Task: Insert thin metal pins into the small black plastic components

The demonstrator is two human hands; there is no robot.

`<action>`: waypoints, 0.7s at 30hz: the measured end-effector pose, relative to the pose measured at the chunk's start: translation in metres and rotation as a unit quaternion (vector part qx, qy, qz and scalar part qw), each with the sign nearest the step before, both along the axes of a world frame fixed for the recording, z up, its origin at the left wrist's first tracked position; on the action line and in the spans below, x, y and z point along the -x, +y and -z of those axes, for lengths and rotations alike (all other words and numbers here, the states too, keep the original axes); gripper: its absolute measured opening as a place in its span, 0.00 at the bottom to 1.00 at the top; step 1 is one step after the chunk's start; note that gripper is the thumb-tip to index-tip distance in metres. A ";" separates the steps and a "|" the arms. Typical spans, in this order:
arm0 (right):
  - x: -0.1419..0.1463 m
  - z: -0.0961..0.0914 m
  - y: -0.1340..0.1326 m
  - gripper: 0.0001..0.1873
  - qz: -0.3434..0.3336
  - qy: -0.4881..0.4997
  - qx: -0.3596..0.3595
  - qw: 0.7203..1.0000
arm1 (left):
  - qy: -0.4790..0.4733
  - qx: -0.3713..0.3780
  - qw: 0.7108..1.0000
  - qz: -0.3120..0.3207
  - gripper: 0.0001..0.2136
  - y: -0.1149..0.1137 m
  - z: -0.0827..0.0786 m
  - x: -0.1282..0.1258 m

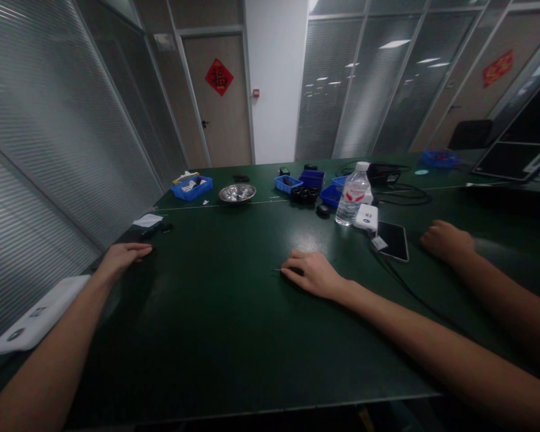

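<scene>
My left hand (125,257) is over the left side of the green table (216,336), its fingers pressed together in a pinch. Something small and dark may be at the fingertips, too unclear to name. Just beyond it lie small dark items (164,228) and a white paper (148,220). Resting low on the middle of the table, my right hand (314,275) is closed with its fingers curled. A thin light rod (275,270) sticks out leftward from its fingertips; whatever else lies inside the hand is hidden.
Another person's fist (447,241) rests at the right, near a tablet (392,241), a white device (366,217) with a cable and a water bottle (353,195). Farther back stand a metal bowl (237,201) and blue trays (192,193). A white device (38,315) lies left.
</scene>
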State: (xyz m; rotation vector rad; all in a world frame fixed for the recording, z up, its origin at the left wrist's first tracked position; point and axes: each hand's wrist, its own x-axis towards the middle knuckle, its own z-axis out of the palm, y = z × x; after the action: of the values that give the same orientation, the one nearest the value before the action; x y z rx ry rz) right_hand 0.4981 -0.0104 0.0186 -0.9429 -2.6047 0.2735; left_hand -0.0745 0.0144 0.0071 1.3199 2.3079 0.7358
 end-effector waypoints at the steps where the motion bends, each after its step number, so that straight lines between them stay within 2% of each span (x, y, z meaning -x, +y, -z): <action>1: 0.000 -0.001 0.000 0.16 0.000 -0.001 0.001 1.000 | -0.021 -0.006 1.000 -0.001 0.19 0.000 0.001 0.001; 6: 0.000 -0.003 0.000 0.16 -0.001 -0.004 0.011 1.000 | -0.083 -0.029 0.996 -0.013 0.17 -0.001 0.002 0.003; 13: -0.001 0.001 0.001 0.16 -0.005 -0.003 0.002 1.000 | -0.097 -0.025 0.995 -0.002 0.16 -0.002 -0.002 0.000; 17: -0.001 0.000 0.000 0.15 -0.001 -0.007 0.005 1.000 | -0.056 -0.017 0.998 0.005 0.18 -0.005 -0.004 -0.001; 21: 0.000 -0.002 -0.001 0.15 -0.001 -0.004 0.004 1.000 | 0.045 0.005 0.999 0.011 0.18 -0.008 -0.009 -0.003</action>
State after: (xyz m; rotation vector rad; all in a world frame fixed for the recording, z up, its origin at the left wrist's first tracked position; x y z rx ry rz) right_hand 0.4979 -0.0111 0.0203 -0.9467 -2.6144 0.2818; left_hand -0.0713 0.0068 0.0163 1.3983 2.3586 0.6696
